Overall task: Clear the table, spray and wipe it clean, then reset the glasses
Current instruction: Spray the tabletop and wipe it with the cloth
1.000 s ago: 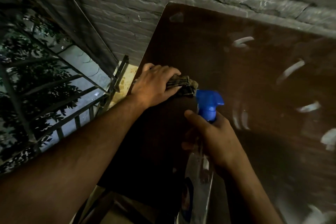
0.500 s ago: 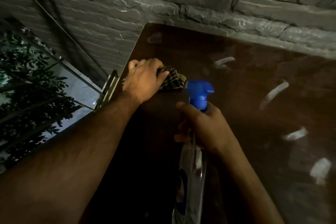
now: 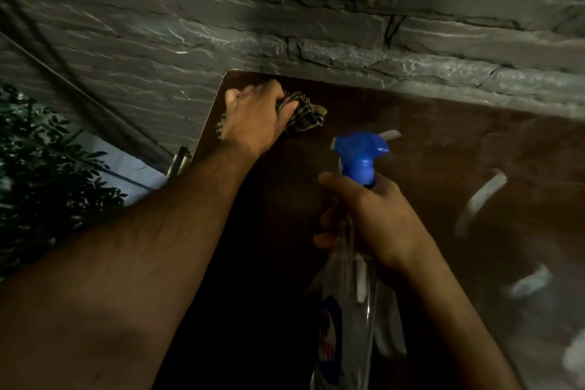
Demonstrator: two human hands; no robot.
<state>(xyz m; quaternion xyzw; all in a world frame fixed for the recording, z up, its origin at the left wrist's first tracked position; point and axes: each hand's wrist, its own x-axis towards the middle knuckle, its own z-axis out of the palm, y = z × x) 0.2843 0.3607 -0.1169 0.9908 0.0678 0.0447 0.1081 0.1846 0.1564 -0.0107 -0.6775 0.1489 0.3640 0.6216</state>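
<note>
Left hand (image 3: 253,119) grip clutches cloth (image 3: 304,115) — right hand (image 3: 376,222) grip holds spray bottle (image 3: 351,310).

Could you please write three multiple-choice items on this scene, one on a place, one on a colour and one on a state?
1. Where on the table is the cloth?
A. near the far left corner
B. at the near right edge
C. off it, on the floor

2. What colour is the bottle's spray head?
A. red
B. blue
C. white

3. What is the right hand doing?
A. lying flat on the table
B. hanging idle
C. gripping the bottle's neck

Answers:
1 A: the left hand holds the cloth by the corner nearest the wall.
2 B: the head is bright blue.
3 C: its fingers wrap the neck under the head.
</note>
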